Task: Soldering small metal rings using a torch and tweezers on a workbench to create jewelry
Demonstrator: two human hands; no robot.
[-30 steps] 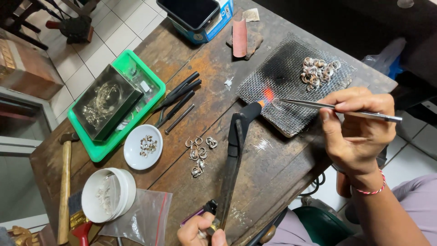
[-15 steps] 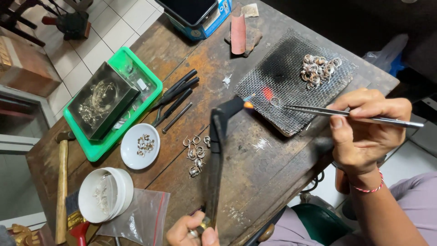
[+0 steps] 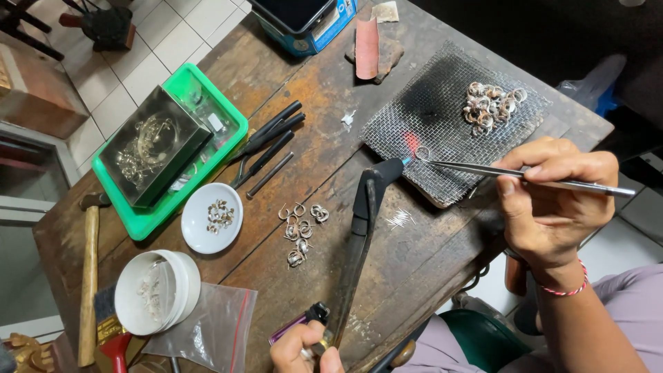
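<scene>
My right hand (image 3: 552,197) grips long steel tweezers (image 3: 511,177) whose tips hold a small metal ring (image 3: 422,153) over a wire mesh pad (image 3: 449,117). At the bottom edge, my left hand (image 3: 304,349) holds the base of a black torch (image 3: 360,228). Its nozzle points at the ring, with a small blue flame and a red glow on the mesh. A heap of finished rings (image 3: 492,105) lies at the mesh's far corner. Loose silver rings (image 3: 300,231) lie on the wooden table (image 3: 304,138) left of the torch.
A green tray (image 3: 221,114) holds a dark box of metal parts. Nearby are a white dish (image 3: 210,217) with small rings, a round white tub (image 3: 155,293), a plastic bag (image 3: 204,331), a hammer (image 3: 88,276), black tools (image 3: 266,141), a brick-coloured block (image 3: 367,38) and a blue box (image 3: 304,17).
The torch has swung left and then back, its nozzle now right at the ring. The tweezers stayed over the mesh, and the view has shifted slightly.
</scene>
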